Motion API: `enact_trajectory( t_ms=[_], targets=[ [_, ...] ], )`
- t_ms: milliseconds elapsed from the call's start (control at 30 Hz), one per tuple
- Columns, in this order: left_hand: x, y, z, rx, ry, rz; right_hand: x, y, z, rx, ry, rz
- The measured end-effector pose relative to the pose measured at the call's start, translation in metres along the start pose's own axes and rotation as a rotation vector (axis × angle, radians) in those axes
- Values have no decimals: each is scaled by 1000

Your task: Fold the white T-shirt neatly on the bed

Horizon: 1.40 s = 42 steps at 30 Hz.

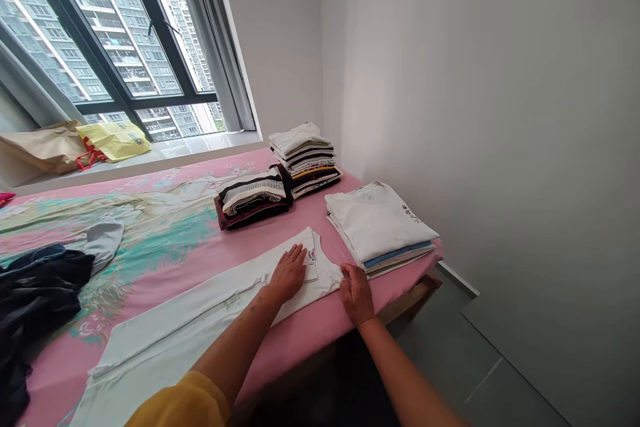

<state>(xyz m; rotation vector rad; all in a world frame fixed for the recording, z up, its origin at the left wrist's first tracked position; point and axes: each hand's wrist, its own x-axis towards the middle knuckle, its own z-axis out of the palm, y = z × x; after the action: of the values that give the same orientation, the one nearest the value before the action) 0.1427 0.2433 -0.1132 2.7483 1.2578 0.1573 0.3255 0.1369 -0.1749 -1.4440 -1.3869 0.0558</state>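
A white T-shirt (200,310) lies folded lengthwise into a long strip on the pink bedsheet (250,247). My left hand (289,273) rests flat on its collar end, fingers stretched out. At the shirt's right edge my right hand (356,293) pinches the cloth with curled fingers. Just to the right sits a flat pile of folded white and blue shirts (377,227).
Two stacks of folded striped and dark clothes (253,199) (305,157) stand further back on the bed. Dark unfolded garments (35,293) lie at the left. Paper bags (75,143) sit on the window sill. A white wall borders the bed's right side, with grey floor (480,360) below.
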Motion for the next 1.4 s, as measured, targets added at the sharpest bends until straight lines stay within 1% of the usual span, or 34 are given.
enact_trajectory(
  t_ms=[100, 167, 233, 333, 433, 567, 667, 767, 867, 967, 1033, 1133, 1200, 1267, 1333, 1400],
  targets=[
    [17, 13, 10, -19, -92, -129, -1, -1, 0, 19, 5, 6],
    [26, 14, 8, -40, -138, -177, -1, -1, 1, 27, 3, 13],
    [38, 11, 0, -68, -158, -178, -2, -1, 2, 32, -1, 20],
    [61, 1, -14, -99, -112, -198, -3, 1, 3, 28, 5, 26],
    [85, -8, -16, -116, -28, -302, -4, 3, 5, 18, 26, 26],
    [114, -19, -5, -151, 7, -426, -4, 3, 5, -15, 35, 9],
    [130, -28, 5, -191, 21, -451, -3, 3, 5, -17, 31, 6],
    [139, -35, 14, -230, 47, -467, -3, 4, 4, -12, 9, 15],
    [142, -39, 20, -249, 81, -481, -2, 5, 4, -10, -6, 14],
    [140, -39, 18, -255, 114, -454, -1, 3, 3, -11, 1, -2],
    [134, -36, 13, -249, 148, -393, 0, 0, 1, -6, 4, -7],
    [117, -29, 6, -225, 190, -240, 2, -3, 0, -7, -2, -5],
    [104, -23, 8, -216, 180, -131, 3, -5, 0, -34, -7, 0],
    [92, -19, 14, -200, 141, -55, 4, -7, 0, -70, -15, 10],
    [85, -17, 21, -158, 91, -28, 4, -8, 1, -97, -26, 19],
    [82, -16, 27, -106, 53, -33, 4, -7, 2, -105, -33, 23]
  ],
)
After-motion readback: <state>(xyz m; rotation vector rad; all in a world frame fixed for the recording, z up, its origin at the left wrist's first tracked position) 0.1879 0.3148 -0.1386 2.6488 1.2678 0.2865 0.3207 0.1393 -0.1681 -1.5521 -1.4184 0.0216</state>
